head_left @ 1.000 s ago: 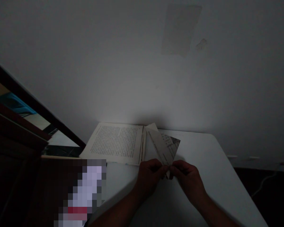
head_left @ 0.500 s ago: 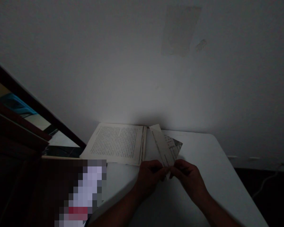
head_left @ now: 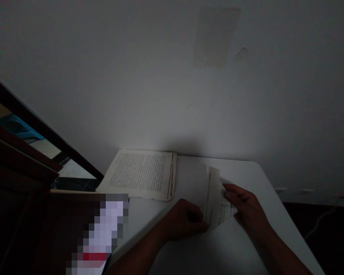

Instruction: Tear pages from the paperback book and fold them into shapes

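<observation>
A folded sheet of printed paper (head_left: pixel 215 202) stands tilted above the white table, a pale strip along its left side and lines of print on the right part. My left hand (head_left: pixel 186 221) pinches its lower left corner between thumb and fingers. Gripping the right edge is my right hand (head_left: pixel 245 204), thumb on the near face and the other fingers partly hidden behind the sheet. To the left lies a stack of printed pages (head_left: pixel 140 173), text side up, apart from both hands.
The white table (head_left: pixel 246 172) meets a grey wall (head_left: pixel 149 95) at the back. Dark wooden furniture (head_left: pixel 23 160) stands at the left, and a pixelated patch (head_left: pixel 103 229) covers something near the table's left edge. A cable (head_left: pixel 322 219) runs at the right.
The folded paper has turned more upright and shifted right and nearer. My right hand has moved from the bottom point to the right edge; my left hand has stayed at the bottom corner.
</observation>
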Tool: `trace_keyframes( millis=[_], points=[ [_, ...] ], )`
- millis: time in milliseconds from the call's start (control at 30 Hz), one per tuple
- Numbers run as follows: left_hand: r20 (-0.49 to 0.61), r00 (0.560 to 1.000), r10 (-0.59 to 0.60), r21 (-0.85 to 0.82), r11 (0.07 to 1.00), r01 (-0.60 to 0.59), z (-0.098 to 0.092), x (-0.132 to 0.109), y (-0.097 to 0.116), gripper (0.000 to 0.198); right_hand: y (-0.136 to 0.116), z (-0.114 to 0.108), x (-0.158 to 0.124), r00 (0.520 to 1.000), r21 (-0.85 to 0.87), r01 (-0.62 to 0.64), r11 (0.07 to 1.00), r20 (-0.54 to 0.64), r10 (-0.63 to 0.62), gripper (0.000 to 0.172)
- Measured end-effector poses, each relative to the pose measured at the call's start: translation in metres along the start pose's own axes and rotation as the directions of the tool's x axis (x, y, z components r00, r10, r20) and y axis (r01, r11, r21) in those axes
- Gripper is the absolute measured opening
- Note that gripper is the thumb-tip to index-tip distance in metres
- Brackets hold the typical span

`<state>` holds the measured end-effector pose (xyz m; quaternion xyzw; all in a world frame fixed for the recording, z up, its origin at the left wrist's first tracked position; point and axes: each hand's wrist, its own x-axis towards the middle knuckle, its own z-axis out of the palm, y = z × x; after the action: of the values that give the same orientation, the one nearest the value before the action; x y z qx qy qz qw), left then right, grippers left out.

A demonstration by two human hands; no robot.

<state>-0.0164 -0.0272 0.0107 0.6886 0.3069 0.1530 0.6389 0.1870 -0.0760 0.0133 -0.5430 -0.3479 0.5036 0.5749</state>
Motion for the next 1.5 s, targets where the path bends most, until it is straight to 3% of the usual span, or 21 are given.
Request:
trace_keyframes(
  millis=[167, 300, 400, 500, 633, 733, 900, 1033, 1167, 1300, 1500],
  points=[
    [0.060, 0.995, 0.085, 0.161, 0.982, -0.094, 0.000, -0.004, 0.003, 0.021, -0.003, 0.003, 0.000, 0.989, -0.079, -0.056, 0.995, -0.144, 0.044, 0.033],
    [0.095, 0.994, 0.062, 0.141, 0.987, -0.075, 0.000, -0.005, 0.007, 0.026, 0.004, 0.000, 0.002, 0.993, -0.052, -0.067, 0.996, -0.105, 0.062, 0.030],
    [-0.100, 0.987, 0.123, 0.101, 0.989, -0.113, 0.000, 0.000, 0.007, 0.023, 0.010, 0.001, 0.001, 0.997, -0.062, -0.075, 0.995, -0.015, 0.074, 0.026],
    [-0.334, 0.937, 0.102, -0.042, 0.992, -0.122, 0.000, 0.007, 0.003, 0.022, 0.013, 0.009, -0.002, 0.989, -0.137, -0.087, 0.987, 0.105, 0.102, 0.021],
    [-0.439, 0.898, 0.026, -0.171, 0.979, -0.111, 0.000, 0.013, -0.003, 0.029, 0.011, 0.020, -0.007, 0.961, -0.187, -0.105, 0.977, 0.233, 0.148, 0.019],
    [-0.418, 0.908, 0.013, -0.231, 0.965, -0.120, 0.001, 0.013, -0.005, 0.030, 0.009, 0.023, -0.008, 0.944, -0.099, -0.115, 0.988, 0.300, 0.139, 0.020],
    [-0.290, 0.957, 0.028, -0.347, 0.928, -0.132, 0.003, 0.011, -0.008, 0.032, 0.010, 0.023, -0.005, 0.940, 0.133, -0.215, 0.967, 0.296, 0.169, 0.025],
    [-0.208, 0.978, 0.011, -0.382, 0.920, -0.092, 0.006, 0.011, -0.011, 0.031, 0.020, 0.023, -0.006, 0.907, 0.144, -0.302, 0.942, 0.348, 0.238, 0.021],
    [-0.212, 0.977, 0.018, -0.315, 0.945, -0.085, 0.006, 0.012, -0.014, 0.031, 0.026, 0.022, -0.008, 0.897, 0.184, -0.342, 0.922, 0.355, 0.262, 0.023],
    [-0.206, 0.978, 0.017, -0.320, 0.944, -0.083, 0.006, 0.012, -0.016, 0.029, 0.022, 0.025, -0.008, 0.909, 0.188, -0.351, 0.917, 0.303, 0.286, 0.026],
    [-0.195, 0.980, 0.030, -0.294, 0.952, -0.087, 0.004, 0.011, -0.015, 0.033, 0.019, 0.024, -0.006, 0.896, 0.105, -0.313, 0.944, 0.361, 0.257, 0.023]
  ],
)
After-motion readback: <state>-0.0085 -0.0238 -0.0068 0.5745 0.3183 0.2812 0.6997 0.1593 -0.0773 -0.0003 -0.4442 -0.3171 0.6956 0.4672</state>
